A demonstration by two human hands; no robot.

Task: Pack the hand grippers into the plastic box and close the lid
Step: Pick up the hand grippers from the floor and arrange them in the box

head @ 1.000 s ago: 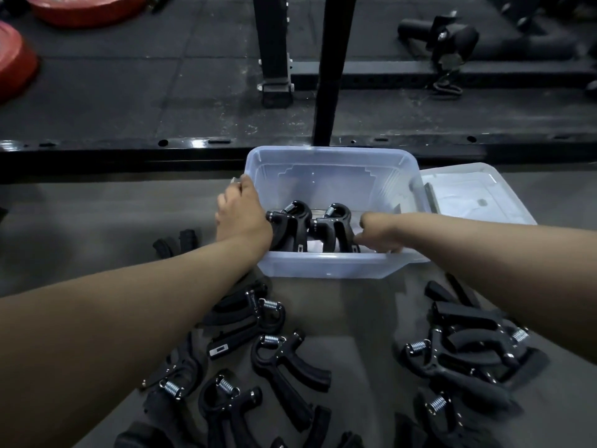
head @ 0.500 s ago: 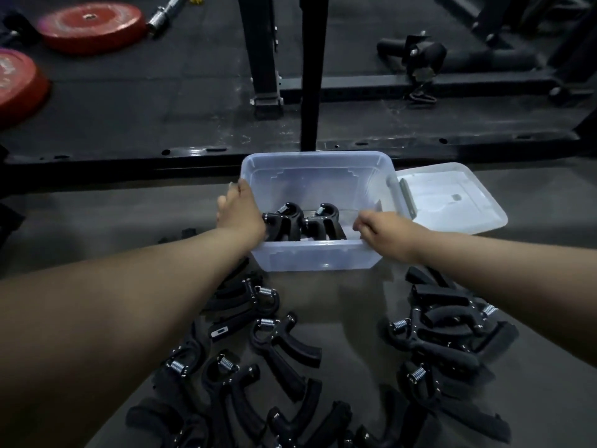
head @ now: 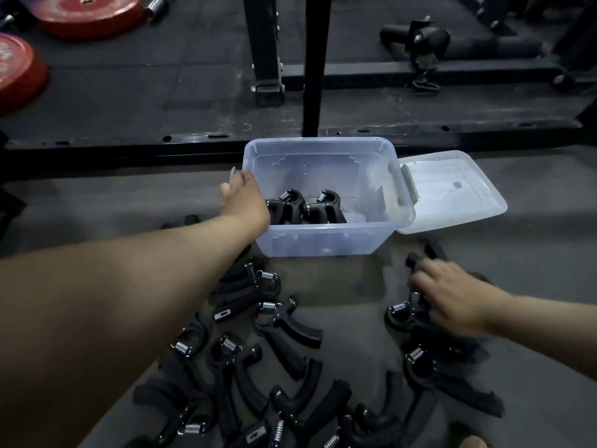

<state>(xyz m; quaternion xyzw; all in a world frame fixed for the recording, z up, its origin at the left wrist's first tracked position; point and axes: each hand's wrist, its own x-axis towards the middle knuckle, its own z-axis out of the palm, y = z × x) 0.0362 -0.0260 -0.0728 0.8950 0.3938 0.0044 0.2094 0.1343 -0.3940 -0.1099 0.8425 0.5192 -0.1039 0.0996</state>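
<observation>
The left hand point(head: 245, 202) grips the box point(head: 323, 240) rim, steadying it; the right hand point(head: 452, 292), fingers spread, touches a hand gripper point(head: 400, 313). Better to pinch both handles together before lifting.

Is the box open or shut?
Open. The lid lies flat beside the box, and two hand grippers show inside.

Black hand grippers point(head: 284, 331), clear bluish plastic box point(head: 326, 240), red plates point(head: 87, 11).
</observation>
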